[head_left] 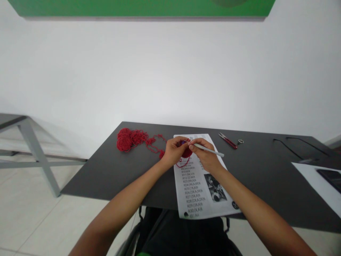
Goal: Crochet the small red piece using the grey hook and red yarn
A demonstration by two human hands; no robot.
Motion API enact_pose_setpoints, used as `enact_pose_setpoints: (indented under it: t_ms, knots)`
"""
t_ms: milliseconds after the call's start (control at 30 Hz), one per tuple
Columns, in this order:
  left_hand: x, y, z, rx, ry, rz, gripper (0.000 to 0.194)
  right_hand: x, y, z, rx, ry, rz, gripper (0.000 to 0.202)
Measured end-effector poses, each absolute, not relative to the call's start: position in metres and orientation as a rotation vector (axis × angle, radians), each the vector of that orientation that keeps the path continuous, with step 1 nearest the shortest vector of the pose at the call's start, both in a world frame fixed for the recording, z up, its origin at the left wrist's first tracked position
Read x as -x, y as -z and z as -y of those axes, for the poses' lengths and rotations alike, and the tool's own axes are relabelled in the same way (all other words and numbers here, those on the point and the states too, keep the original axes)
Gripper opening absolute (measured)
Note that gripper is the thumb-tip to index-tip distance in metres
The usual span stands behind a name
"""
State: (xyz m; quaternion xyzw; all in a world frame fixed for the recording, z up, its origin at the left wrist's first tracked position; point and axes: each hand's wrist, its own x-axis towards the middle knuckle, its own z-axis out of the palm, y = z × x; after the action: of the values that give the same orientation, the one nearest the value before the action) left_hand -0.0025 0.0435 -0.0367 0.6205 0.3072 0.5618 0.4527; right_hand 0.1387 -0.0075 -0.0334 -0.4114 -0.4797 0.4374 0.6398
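Note:
Over the top of a printed sheet (pixel 190 192), both hands meet. My left hand (pixel 174 150) pinches a small red crocheted piece (pixel 187 153), with a purple bit at its upper edge. Between the fingers of my right hand (pixel 204 153) is a crochet hook with a light grey handle (pixel 209 150), its thin tip reaching the red piece. A loop of red yarn hangs below the piece over the sheet. Loose strands run left from my left hand to a tangled ball of red yarn (pixel 124 140).
Red-handled thread snips (pixel 228 140) lie beyond the sheet on the dark table (pixel 133 174). Eyeglasses (pixel 303 160) and a phone (pixel 331 177) on white paper (pixel 314 181) are at the right. Another table (pixel 34 138) stands at the far left.

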Motion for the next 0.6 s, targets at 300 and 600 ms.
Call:
enact_pose_setpoints:
  t_ms: [300, 600]
  knots:
    - [0.008, 0.027, -0.040, -1.755, -1.433, -0.760, 0.016, -0.145, 0.030, 0.008, 1.012, -0.803, 1.195, 0.012]
    - [0.001, 0.023, -0.027, -1.011, -1.158, -0.476, 0.039, -0.139, 0.027, 0.012, 0.869, -0.996, 1.030, 0.018]
